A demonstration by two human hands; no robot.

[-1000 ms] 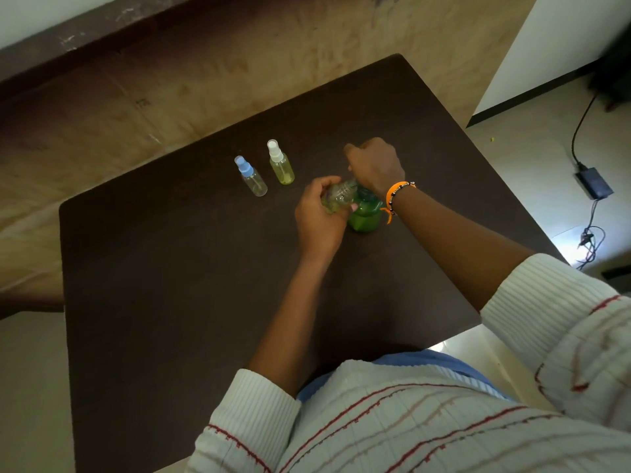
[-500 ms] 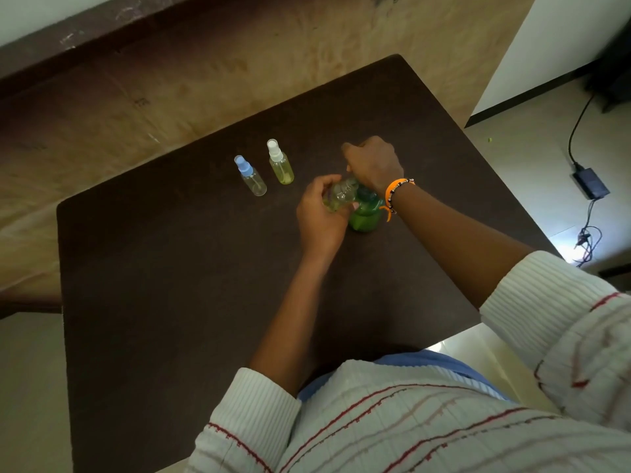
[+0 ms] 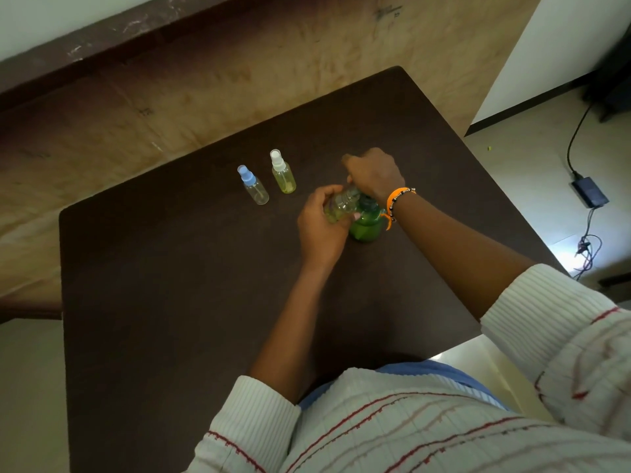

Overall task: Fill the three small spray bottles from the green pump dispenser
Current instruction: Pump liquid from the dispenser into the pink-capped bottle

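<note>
The green pump dispenser [image 3: 367,227] stands on the dark brown table [image 3: 170,302], right of centre. My right hand [image 3: 374,174] is closed over its pump head, which is hidden. My left hand [image 3: 319,227] grips a small open clear bottle [image 3: 341,208], tilted with its neck against the pump's spout; a little yellow-green liquid shows inside. Two capped spray bottles stand to the left: one with a blue cap [image 3: 252,185] looks nearly clear, one with a white cap [image 3: 282,172] holds yellowish liquid.
A plywood wall [image 3: 239,73] runs behind the table. At the right, on the pale floor, lie a black power adapter [image 3: 590,192] and its cables. The table's near right corner ends by my body.
Both hands stay at the dispenser. My right hand has shifted only slightly on the pump head; the small bottle remains at the spout.
</note>
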